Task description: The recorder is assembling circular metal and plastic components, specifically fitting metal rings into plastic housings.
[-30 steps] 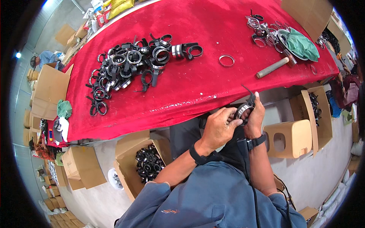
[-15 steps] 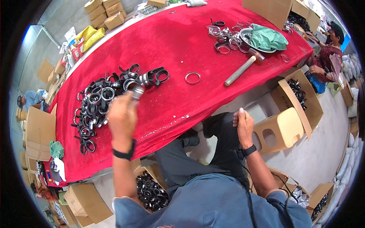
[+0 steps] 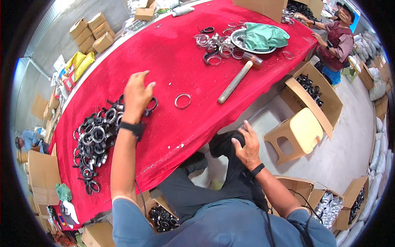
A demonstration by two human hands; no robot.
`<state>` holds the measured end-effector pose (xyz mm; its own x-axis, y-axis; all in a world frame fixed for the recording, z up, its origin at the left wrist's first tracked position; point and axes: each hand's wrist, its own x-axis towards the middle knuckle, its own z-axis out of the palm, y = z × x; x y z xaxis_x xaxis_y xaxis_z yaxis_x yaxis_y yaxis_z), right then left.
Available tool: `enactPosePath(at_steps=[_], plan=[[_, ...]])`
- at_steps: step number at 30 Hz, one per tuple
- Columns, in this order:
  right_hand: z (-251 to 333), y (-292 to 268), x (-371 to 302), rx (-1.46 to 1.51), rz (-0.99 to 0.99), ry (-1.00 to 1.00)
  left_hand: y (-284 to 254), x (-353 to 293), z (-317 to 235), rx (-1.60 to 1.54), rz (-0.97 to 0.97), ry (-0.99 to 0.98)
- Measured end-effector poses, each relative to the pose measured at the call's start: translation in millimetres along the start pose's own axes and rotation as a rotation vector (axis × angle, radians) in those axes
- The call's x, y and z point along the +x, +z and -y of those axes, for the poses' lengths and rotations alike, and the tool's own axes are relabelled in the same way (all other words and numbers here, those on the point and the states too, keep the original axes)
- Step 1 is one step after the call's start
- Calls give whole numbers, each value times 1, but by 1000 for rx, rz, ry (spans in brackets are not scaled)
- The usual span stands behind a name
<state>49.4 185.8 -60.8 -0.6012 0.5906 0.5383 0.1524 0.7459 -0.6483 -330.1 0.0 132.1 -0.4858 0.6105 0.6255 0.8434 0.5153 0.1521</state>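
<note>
My left hand (image 3: 138,94) is over the red-covered table, fingers stretched out and thumb apart, with nothing visible in it. Below and beside it spreads a heap of black and silver ring clamps (image 3: 98,133), partly hidden by my wrist. A single thin metal ring (image 3: 182,108) lies alone on the cloth, right of that hand. My right hand (image 3: 248,149) is at my knee, off the table, its fingers spread and empty. Farther right, a mallet (image 3: 235,82) with a long handle rests on the cloth.
At the far right of the table are loose metal rings (image 3: 214,48) and a plate with a green cloth (image 3: 265,37). A yellow plastic stool (image 3: 302,127) and a carton of clamps (image 3: 335,105) stand right of my legs. Another person (image 3: 339,39) sits beyond.
My left hand has moved forward over the far end of the heap, and its fingers have opened. My right hand has gone from closed to spread at the knee. The view has shifted.
</note>
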Motion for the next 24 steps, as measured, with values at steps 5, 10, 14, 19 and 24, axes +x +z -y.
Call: enactPosePath(at_steps=[5, 10, 14, 19, 24], plan=[[-4, -2, 1, 5, -15, 56, 129, 77, -42, -147, 139, 73], [-5, -1, 18, 14, 7, 49, 224, 124, -83, -174, 357, 164], [-10, -3, 24, -5, 16, 49, 271, 135, -98, -157, 509, 64], [-14, -7, 27, -13, 14, 69, 287, 127, -104, -251, 453, -14], [-20, -10, 24, -24, 25, 84, 289, 123, -84, -255, 421, -2]])
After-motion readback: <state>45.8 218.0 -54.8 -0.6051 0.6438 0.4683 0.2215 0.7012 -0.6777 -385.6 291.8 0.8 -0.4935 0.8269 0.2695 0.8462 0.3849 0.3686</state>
